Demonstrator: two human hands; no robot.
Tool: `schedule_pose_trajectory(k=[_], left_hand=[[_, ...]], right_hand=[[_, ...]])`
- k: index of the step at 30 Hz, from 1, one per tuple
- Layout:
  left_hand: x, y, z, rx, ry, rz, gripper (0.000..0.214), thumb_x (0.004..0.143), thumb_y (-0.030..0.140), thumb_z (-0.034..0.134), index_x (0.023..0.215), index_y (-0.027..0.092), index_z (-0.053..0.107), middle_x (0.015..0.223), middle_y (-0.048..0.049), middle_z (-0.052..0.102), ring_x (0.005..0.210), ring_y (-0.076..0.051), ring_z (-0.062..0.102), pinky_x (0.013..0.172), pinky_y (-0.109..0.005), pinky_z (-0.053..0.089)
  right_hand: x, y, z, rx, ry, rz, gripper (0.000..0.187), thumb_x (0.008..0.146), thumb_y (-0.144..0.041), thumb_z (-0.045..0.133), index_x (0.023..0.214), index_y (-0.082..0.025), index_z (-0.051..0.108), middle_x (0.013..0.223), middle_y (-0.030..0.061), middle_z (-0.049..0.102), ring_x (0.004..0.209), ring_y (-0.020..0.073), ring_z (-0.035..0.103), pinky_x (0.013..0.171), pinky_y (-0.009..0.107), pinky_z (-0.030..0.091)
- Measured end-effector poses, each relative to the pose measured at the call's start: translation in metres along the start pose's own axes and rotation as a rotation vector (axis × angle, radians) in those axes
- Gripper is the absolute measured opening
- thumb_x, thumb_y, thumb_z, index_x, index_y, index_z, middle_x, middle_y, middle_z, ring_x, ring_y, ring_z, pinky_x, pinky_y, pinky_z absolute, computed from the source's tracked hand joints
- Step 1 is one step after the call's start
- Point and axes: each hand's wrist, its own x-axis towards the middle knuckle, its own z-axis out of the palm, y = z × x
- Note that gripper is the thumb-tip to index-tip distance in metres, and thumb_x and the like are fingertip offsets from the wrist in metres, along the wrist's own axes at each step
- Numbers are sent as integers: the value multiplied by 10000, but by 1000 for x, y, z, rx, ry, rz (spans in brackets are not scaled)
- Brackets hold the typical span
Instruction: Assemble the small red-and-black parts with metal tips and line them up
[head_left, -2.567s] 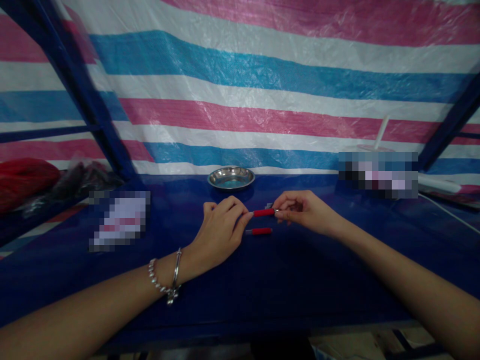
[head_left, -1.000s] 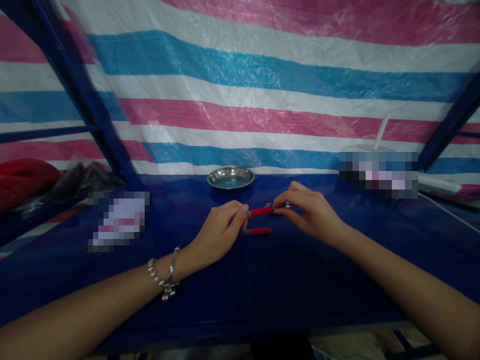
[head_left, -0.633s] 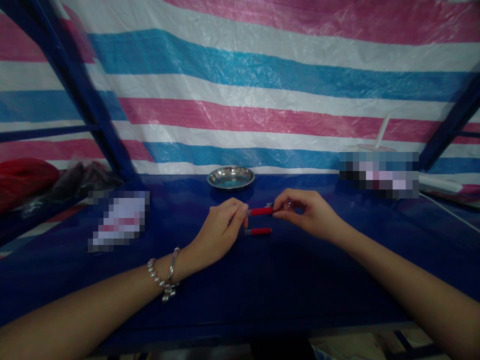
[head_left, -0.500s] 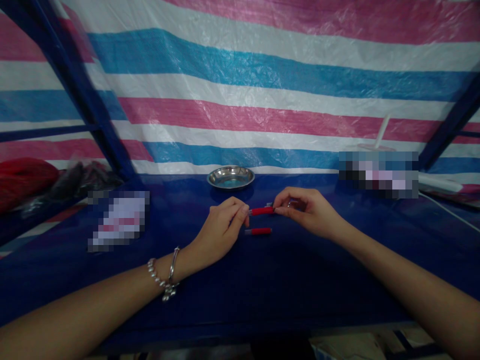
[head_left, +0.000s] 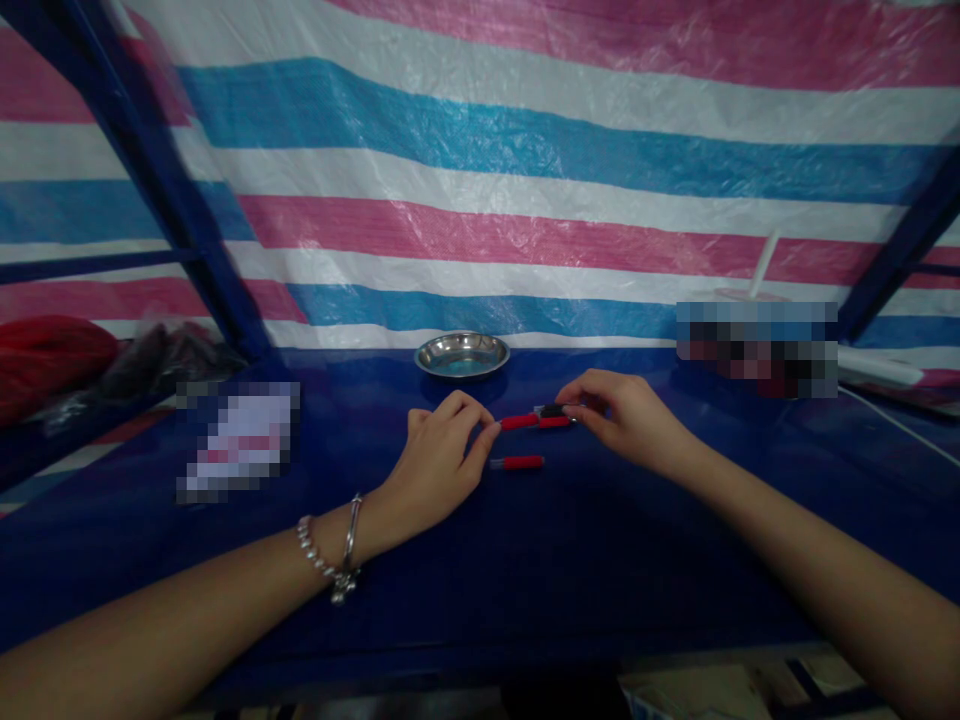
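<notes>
My left hand [head_left: 450, 450], bracelets at its wrist, pinches the left end of a short red pen-like piece [head_left: 517, 422] between thumb and fingertips. To the right, my right hand [head_left: 619, 415] has its thumb and forefinger closed at the end of a black pen-like piece [head_left: 553, 410]. Just under the black piece lies a second red pen-like piece [head_left: 555, 423], its right end by my right fingertips. Another red pen-like piece [head_left: 523, 462] with a clear or grey left end rests on the blue table [head_left: 525, 560], nearer me, touched by neither hand.
A shallow round steel dish [head_left: 462, 357] stands at the table's back. On the left is a blurred-out pale packet [head_left: 244, 440]; on the right, a blurred-out pile [head_left: 757, 350] and a white cable [head_left: 900, 425]. Blue posts and striped sheeting [head_left: 487, 230] close off the back.
My right fingertips have moved slightly right and back. The black piece and second red piece now show more fully beside them. My left hand has opened its arch a little, still at the red piece.
</notes>
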Motion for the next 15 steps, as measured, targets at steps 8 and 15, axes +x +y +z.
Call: schedule_pose_trajectory(k=[8,15], left_hand=[[-2,-3,0,118,-132,-13,183,863,269,380,857,167,532,933,-34,505,869,-188,491,702,-348,288],[-4,-4,4,131,-141,0,157,849,262,397,868,174,526,944,-38,493,875,-188,487,705,-350,281]], right_hand=[[-1,6,-1,-234,-218,94,170,723,-88,465,732,-145,625,738,55,632,663,139,549,617,231,365],[-3,8,-1,-284,-350,176,182,705,-84,441,784,-146,593,690,43,605,576,113,506,548,210,332]])
